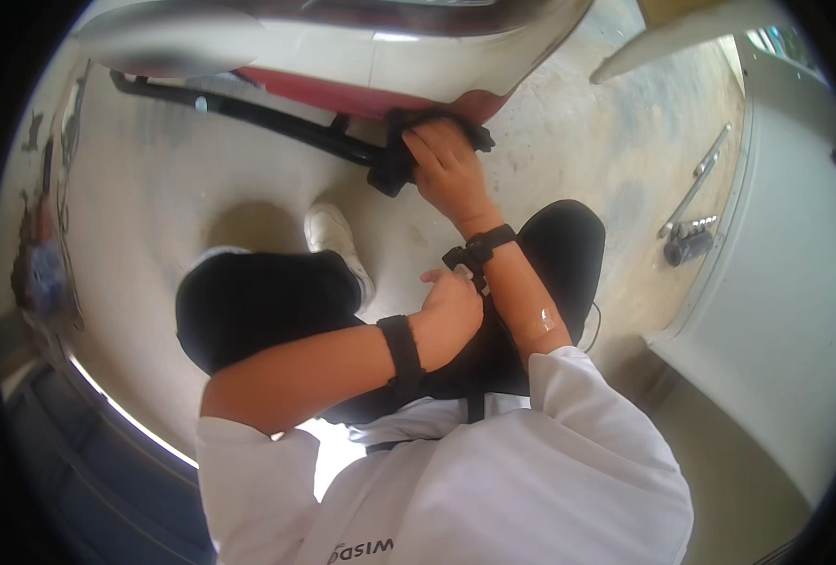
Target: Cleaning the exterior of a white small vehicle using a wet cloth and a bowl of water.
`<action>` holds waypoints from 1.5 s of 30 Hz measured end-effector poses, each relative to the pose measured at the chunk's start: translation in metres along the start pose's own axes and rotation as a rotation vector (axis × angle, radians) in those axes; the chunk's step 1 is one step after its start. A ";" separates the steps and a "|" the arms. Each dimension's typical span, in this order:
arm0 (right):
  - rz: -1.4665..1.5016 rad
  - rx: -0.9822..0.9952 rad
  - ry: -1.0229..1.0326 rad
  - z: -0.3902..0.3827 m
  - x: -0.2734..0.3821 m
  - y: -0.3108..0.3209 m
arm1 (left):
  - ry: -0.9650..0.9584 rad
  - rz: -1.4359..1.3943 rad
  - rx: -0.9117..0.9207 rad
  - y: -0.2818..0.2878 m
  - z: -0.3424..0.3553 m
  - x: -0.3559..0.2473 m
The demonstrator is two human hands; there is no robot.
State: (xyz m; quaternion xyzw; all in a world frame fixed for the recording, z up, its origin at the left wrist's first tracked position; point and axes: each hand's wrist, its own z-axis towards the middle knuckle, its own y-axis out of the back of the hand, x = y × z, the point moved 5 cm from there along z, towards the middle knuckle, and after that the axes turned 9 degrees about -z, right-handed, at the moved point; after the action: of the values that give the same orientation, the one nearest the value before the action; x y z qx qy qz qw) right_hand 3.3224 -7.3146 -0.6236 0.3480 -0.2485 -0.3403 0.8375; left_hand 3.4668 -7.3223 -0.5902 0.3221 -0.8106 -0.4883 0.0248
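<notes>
A white and red vehicle body (pixel 418 71) fills the top of the head view, with a black tubular side bar (pixel 276 125) running along its lower edge. At the bar's right end, my right hand (pixel 448 160) is closed on a crumpled black cloth (pixel 477 134), pressed against the dark end of the bar. My left hand (pixel 451 311) is held beside my right wrist, over my lap. Its fingers are curled around something small and pale that I cannot make out. Each wrist wears a black band, and a small dark device sits at the right one.
I am squatting on a pale concrete floor (pixel 135 179), knees spread. To the right stand a large light-grey panel (pixel 795 264) and a metal-handled tool (pixel 696 193) with a dark cylinder. Cables and a blue-red object (pixel 46 273) lie at the left; a dark blue container (pixel 97 471) is lower left.
</notes>
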 end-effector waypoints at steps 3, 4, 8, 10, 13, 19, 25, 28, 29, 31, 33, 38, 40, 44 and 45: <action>0.043 -0.109 -0.106 -0.004 0.002 -0.006 | 0.037 -0.029 0.012 -0.007 -0.004 0.008; 0.059 -0.150 -0.147 -0.006 0.002 -0.008 | 0.077 -0.060 -0.024 -0.007 -0.006 0.010; 0.010 -0.269 -0.296 -0.014 -0.009 -0.015 | 0.113 -0.024 -0.037 -0.009 -0.008 0.013; 0.006 -0.340 -0.423 -0.015 -0.013 -0.012 | 0.098 -0.089 -0.038 -0.011 -0.013 0.019; 0.010 -0.353 -0.537 -0.015 -0.018 -0.012 | 0.067 -0.177 -0.059 -0.007 -0.017 0.027; 0.067 -0.333 -0.719 -0.005 -0.033 0.004 | 0.032 -0.172 -0.069 0.003 -0.015 0.032; 0.119 -0.367 -0.779 -0.006 -0.030 0.006 | 0.090 -0.215 -0.059 0.007 -0.021 0.033; 0.157 -0.425 -0.854 -0.012 -0.020 0.010 | 0.086 -0.238 -0.065 0.011 -0.020 0.030; 0.153 -0.438 -0.879 -0.016 -0.013 0.006 | 0.074 -0.254 -0.051 0.010 -0.020 0.028; 0.117 -0.505 -0.941 -0.020 0.000 -0.005 | 0.047 -0.259 -0.019 0.009 -0.020 0.025; 0.105 -0.496 -0.978 -0.024 0.000 -0.011 | 0.088 -0.298 0.073 0.005 -0.018 0.027; 0.162 -0.584 -1.096 -0.018 -0.014 -0.001 | 0.089 -0.310 0.059 0.018 -0.011 0.034; 0.257 -0.605 -1.200 -0.023 -0.024 -0.001 | 0.081 -0.330 0.052 0.023 -0.009 0.037; 0.346 -0.618 -1.273 -0.022 -0.030 -0.003 | 0.141 -0.434 0.031 0.038 -0.014 0.047; 0.358 -0.643 -1.275 -0.019 -0.031 -0.002 | 0.167 -0.491 -0.019 0.045 -0.017 0.049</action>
State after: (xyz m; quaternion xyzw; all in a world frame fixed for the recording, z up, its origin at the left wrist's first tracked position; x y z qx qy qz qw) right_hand 3.3143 -7.2847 -0.6429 -0.2261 -0.6282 -0.3907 0.6336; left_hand 3.4117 -7.3487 -0.5586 0.5483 -0.6986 -0.4591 -0.0249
